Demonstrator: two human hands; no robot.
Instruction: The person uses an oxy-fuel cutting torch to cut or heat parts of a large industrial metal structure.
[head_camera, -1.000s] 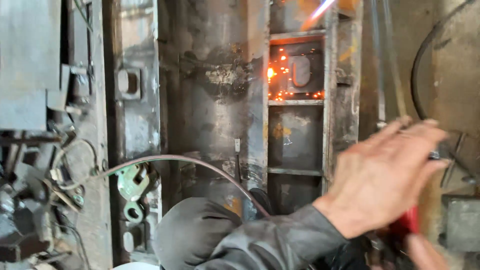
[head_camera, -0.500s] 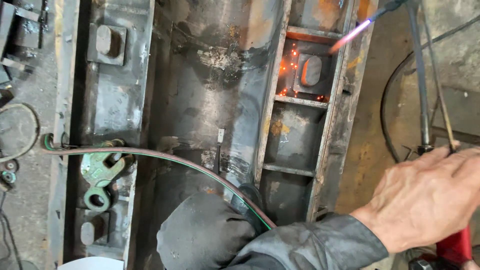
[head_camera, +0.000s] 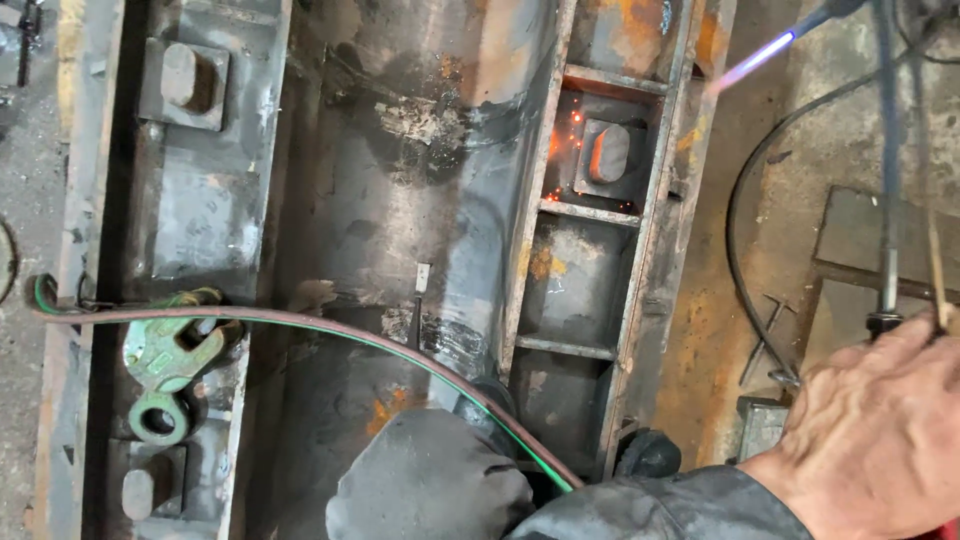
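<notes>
At the left a green clamp lay in the near channel of the rusty steel frame, with paired hoses running rightward across it to the person's knee. Farther right, sparks glowed around a block in a far compartment. The torch stretched far from the right hand, its flame right of the block; the hand was closed round its near end. The left hand was out of sight.

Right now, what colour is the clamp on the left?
Pale green clamp, seen best in the head view.
</notes>
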